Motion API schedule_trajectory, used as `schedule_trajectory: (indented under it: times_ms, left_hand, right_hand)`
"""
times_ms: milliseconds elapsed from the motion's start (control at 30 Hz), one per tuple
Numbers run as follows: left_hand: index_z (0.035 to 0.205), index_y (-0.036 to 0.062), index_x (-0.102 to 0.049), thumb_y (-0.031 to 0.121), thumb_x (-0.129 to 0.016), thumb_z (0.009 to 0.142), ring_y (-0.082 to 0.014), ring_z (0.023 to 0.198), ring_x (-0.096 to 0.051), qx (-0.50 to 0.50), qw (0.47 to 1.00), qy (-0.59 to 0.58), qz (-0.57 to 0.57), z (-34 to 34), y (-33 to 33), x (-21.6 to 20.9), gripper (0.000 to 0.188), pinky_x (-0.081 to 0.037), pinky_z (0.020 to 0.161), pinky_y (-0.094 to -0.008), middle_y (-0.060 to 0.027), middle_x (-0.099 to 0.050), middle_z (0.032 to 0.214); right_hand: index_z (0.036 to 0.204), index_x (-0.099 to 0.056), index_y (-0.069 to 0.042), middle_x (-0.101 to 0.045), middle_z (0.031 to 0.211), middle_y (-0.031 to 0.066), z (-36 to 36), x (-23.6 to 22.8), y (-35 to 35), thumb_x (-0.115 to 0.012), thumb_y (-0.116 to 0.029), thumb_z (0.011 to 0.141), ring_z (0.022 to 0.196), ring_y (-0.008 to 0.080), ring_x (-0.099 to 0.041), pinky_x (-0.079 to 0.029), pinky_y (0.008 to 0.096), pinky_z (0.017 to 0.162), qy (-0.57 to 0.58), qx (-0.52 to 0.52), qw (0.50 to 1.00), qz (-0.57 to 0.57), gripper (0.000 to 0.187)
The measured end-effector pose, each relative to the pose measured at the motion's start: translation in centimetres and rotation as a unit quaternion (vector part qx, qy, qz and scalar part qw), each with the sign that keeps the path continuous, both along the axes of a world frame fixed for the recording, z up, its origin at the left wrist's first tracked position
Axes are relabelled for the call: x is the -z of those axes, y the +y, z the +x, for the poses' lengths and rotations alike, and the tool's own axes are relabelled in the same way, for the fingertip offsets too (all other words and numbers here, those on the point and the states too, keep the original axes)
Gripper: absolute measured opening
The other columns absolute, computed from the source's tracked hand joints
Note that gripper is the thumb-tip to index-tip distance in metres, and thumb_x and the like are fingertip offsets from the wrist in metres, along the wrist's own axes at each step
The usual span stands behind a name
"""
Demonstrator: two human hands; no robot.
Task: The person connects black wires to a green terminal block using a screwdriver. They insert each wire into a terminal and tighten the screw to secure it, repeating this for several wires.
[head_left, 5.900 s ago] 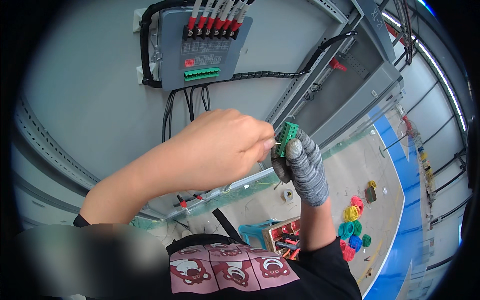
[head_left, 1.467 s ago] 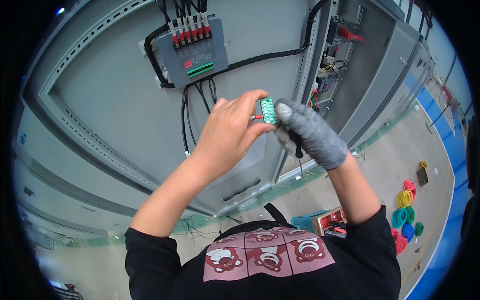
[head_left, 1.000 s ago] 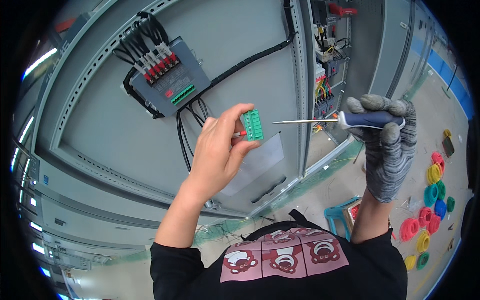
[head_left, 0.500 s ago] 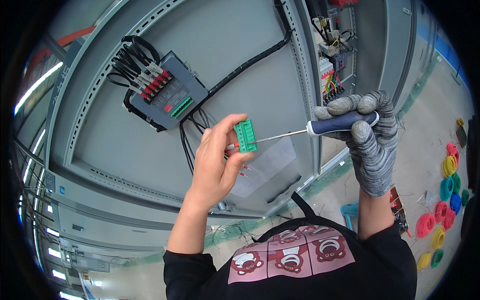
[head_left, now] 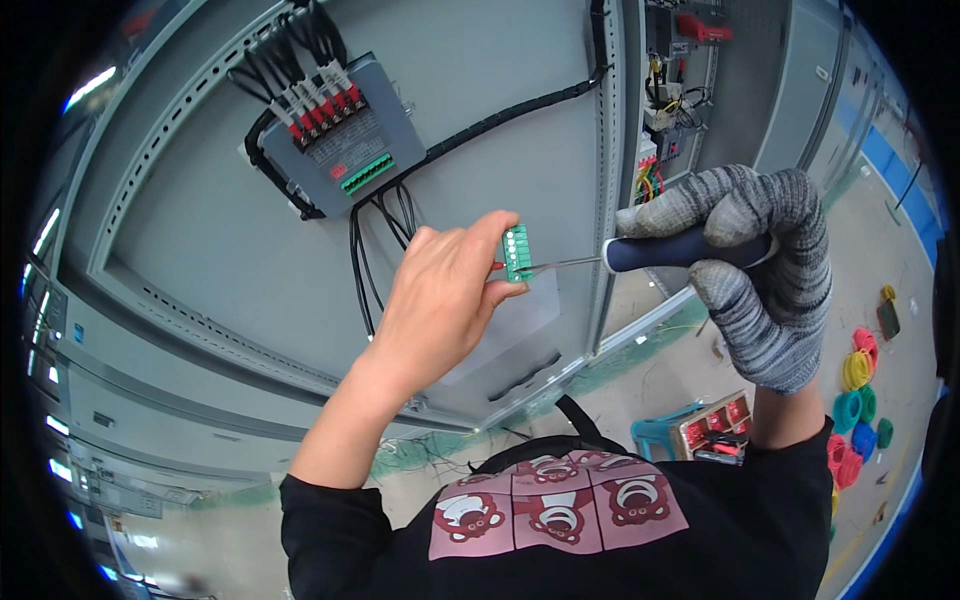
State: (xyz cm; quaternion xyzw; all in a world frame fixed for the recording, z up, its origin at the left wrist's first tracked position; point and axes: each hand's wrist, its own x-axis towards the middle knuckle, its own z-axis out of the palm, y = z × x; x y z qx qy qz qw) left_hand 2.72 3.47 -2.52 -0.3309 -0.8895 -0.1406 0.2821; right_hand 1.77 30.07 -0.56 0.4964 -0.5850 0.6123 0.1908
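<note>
Bare, my left hand [head_left: 440, 295] pinches a small green terminal block plug [head_left: 517, 252] between thumb and fingers. A wire with a red end sleeve [head_left: 498, 266] enters its left side, partly hidden by the fingers. In a grey knit glove, my right hand [head_left: 765, 270] is wrapped round the dark blue handle of a screwdriver [head_left: 655, 250]. The thin metal shaft points left and its tip meets the plug's right side. Up and left of my hands, a grey device box [head_left: 385, 125] is mounted on the panel, with red-sleeved wires and a green socket strip [head_left: 368, 174].
The grey cabinet door panel [head_left: 500, 60] carries a black wrapped cable bundle [head_left: 510, 120]. Loose black wires [head_left: 362, 270] hang under the device box. Right of it, an open cabinet holds electrical parts [head_left: 675, 110]. A parts box [head_left: 715, 425] stands on a blue stool [head_left: 655, 432]; coloured wire coils [head_left: 850, 410] lie on the floor.
The view has shifted, and the device box now appears higher. Both hands sit slightly further right in view. The plug is turned a little, with the screwdriver tip still at it.
</note>
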Motion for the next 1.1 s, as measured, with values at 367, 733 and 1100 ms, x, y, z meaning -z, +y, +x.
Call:
schedule_trajectory:
  times_ms: [367, 733, 1100]
  left_hand:
    - [0.125, 0.0035, -0.048, 0.014, -0.070, 0.082, -0.0256, 0.077, -0.057, 0.014, 1.000, 0.015, 0.009, -0.4, -0.3, 0.6, 0.049, -0.039, 0.072, -0.0362, -0.0082, -0.056, 0.081]
    - [0.122, 0.0027, -0.048, 0.012, -0.071, 0.079, -0.0254, 0.076, -0.056, 0.009, 1.000, 0.022, -0.017, -0.7, -0.7, 0.7, 0.050, -0.038, 0.070, -0.0355, -0.0075, -0.056, 0.081]
    - [0.111, 0.0015, -0.050, 0.013, -0.072, 0.080, -0.0249, 0.071, -0.058, 0.014, 0.998, 0.064, -0.001, -1.1, -0.6, 1.0, 0.040, -0.038, 0.068, -0.0368, -0.0066, -0.055, 0.073]
  right_hand:
    - [0.106, -0.047, -0.005, -0.060, 0.110, 0.0223, 0.9, -4.3, -0.6, -0.060, -0.001, 0.089, 0.104, 0.0340, -0.065, -0.055, 0.0443, 0.090, 0.100, 0.058, 0.966, 0.232, 0.022]
    - [0.094, -0.064, -0.003, -0.064, 0.093, 0.0120, 2.1, -6.9, -3.0, -0.073, -0.014, 0.077, 0.083, 0.0264, -0.067, -0.054, 0.0343, 0.071, 0.257, 0.179, 0.884, 0.347, 0.022]
    - [0.113, -0.066, -0.008, -0.063, 0.089, 0.0082, 3.5, -8.0, -4.4, -0.071, -0.011, 0.078, 0.068, 0.0198, -0.063, -0.051, 0.0292, 0.058, 0.311, 0.235, 0.814, 0.430, 0.035]
